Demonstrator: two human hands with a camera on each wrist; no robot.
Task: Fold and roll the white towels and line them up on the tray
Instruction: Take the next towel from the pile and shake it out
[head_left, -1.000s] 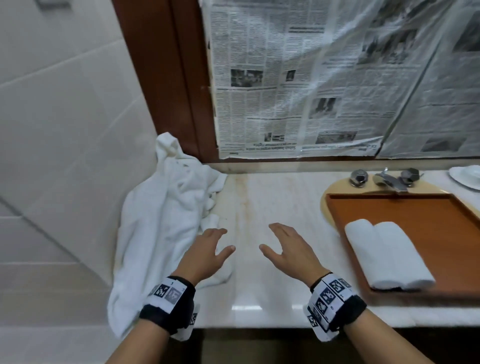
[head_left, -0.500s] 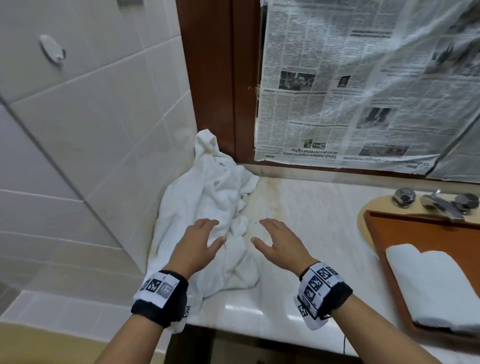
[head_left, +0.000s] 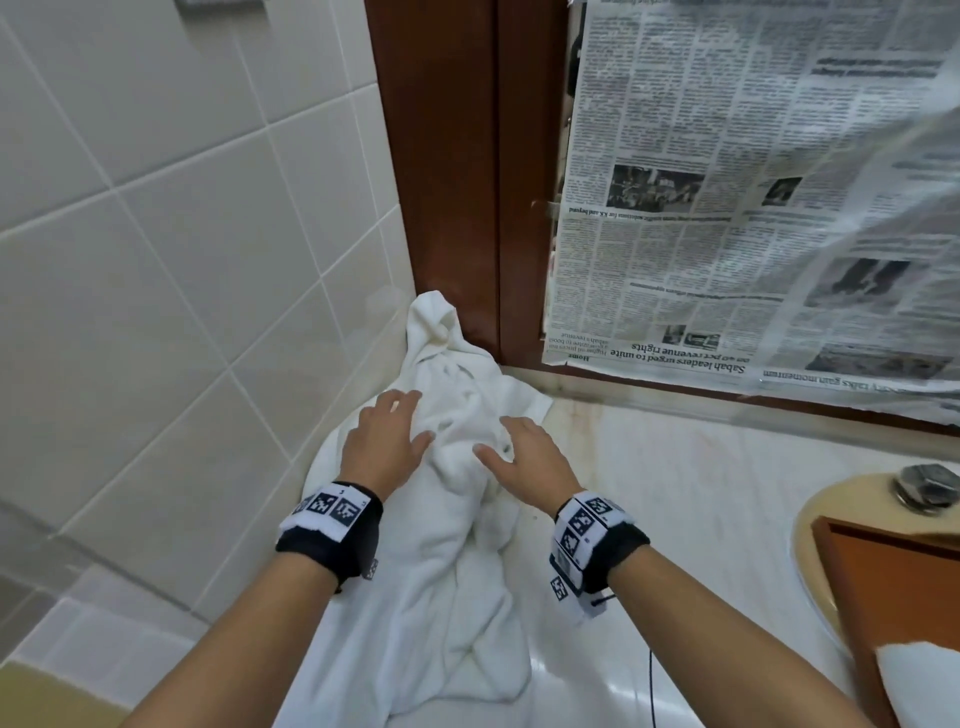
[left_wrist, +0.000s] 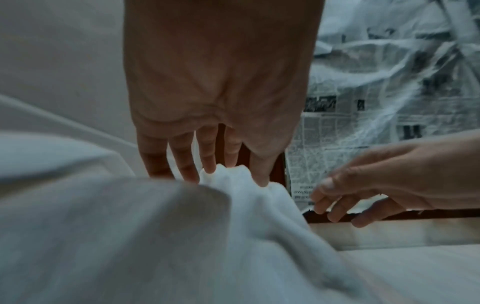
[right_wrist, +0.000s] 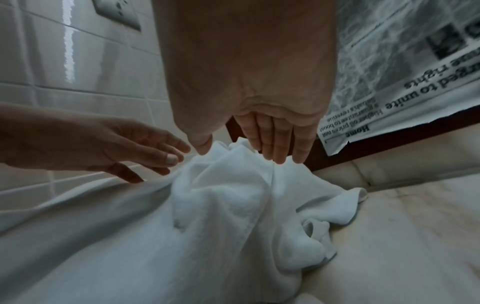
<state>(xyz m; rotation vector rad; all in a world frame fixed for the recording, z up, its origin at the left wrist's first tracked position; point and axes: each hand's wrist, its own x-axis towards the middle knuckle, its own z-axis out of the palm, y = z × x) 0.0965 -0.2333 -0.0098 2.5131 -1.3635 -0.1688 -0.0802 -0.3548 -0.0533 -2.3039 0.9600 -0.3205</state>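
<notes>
Both hands (head_left: 384, 447) (head_left: 524, 462) — fingers spread (relaxed) — over crumpled towel (head_left: 457, 561).

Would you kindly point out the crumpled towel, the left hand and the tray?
crumpled towel (head_left: 457, 571), head view, on its bunched middle.
left hand (head_left: 382, 447), head view, on the back of the hand.
tray (head_left: 893, 587), head view, on its bare wooden floor.

– What fills the frame's lower half?
– A crumpled white towel (right_wrist: 221, 216) on the marble counter (right_wrist: 415, 236).
– And the hands?
– Right hand (right_wrist: 249, 86) top centre, fingers straight over the towel's peak; left hand (right_wrist: 103, 146) at left, fingers extended.
</notes>
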